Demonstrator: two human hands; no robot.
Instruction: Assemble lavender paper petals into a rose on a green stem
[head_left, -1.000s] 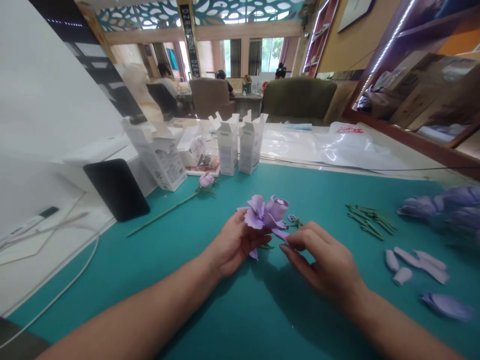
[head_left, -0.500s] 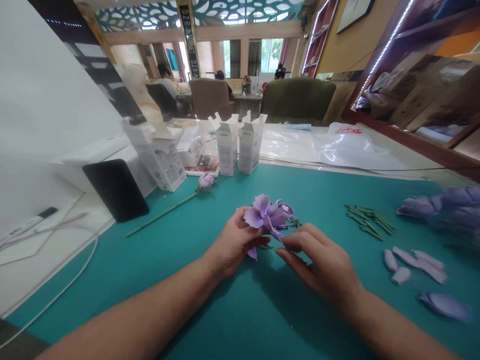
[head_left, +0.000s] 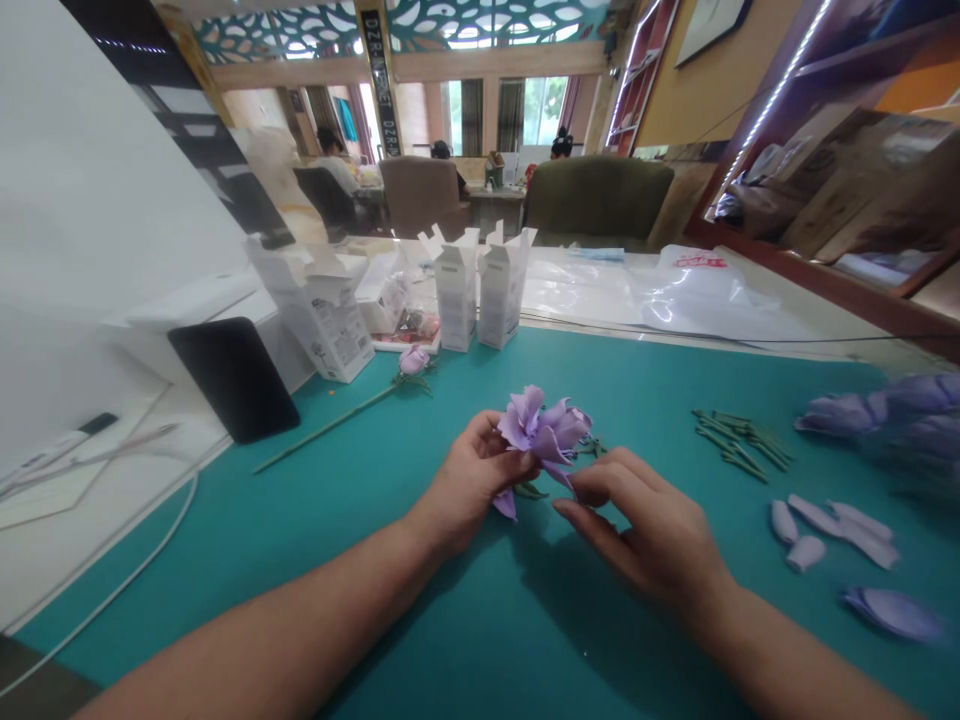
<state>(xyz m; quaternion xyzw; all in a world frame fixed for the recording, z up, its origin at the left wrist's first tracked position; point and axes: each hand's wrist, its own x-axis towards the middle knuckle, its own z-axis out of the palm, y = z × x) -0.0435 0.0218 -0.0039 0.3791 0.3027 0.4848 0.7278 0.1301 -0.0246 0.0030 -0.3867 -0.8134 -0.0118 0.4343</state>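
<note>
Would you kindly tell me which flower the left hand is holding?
The purple flower with spread petals; the long-stemmed rose and blurred flowers at right are apart from the left hand.

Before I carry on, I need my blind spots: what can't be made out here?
All in the head view:
Base of the purple flower: mostly hidden by the left hand.
Whether the right hand pinches the lower petal: too small to tell.
Purple blooms, far right: blurred, cut off by the edge.
Print on the white boxes: too small.

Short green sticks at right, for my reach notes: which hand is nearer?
Right. The right hand is left of the short green sticks and nearer the camera, at a petal of the purple flower; the left hand, holding that flower, is farther left.
</note>
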